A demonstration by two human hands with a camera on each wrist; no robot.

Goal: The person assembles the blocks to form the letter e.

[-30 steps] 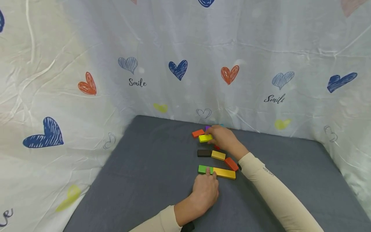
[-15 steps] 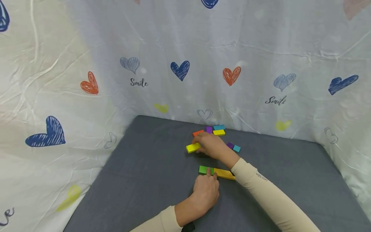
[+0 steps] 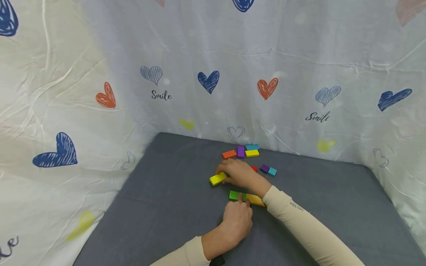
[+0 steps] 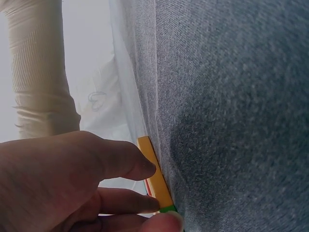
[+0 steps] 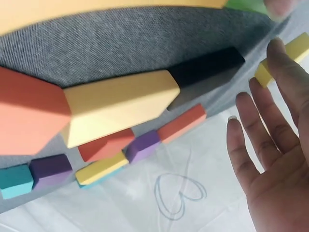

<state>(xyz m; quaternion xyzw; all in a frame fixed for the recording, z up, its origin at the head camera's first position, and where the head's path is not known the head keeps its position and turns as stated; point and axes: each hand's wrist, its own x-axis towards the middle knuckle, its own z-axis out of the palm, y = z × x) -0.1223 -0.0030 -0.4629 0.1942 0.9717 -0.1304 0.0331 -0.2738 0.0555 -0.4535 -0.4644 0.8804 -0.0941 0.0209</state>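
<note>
My right hand (image 3: 242,174) pinches a bright yellow block (image 3: 217,178) between thumb and fingertips, low over the table, left of the other blocks. Nearer, my left hand (image 3: 237,222) rests its fingertips on a green block (image 3: 235,195) and at its joint with a longer orange-yellow block (image 3: 254,200). These two lie end to end. Under the right wrist, hidden in the head view, a black block (image 5: 208,72), a light yellow block (image 5: 120,104) and an orange-red block (image 5: 29,111) form a row in the right wrist view.
At the back lie an orange block (image 3: 229,154), a purple block (image 3: 240,152), a yellow block (image 3: 252,153) and a blue block (image 3: 252,147). Right of the right hand are a dark purple block (image 3: 264,168) and a teal block (image 3: 272,171). A heart-patterned curtain (image 3: 233,103) borders the grey tabletop (image 3: 176,184).
My right hand has taken the yellow block from beside the back group and brought it left and nearer. The left hand keeps its place on the green block.
</note>
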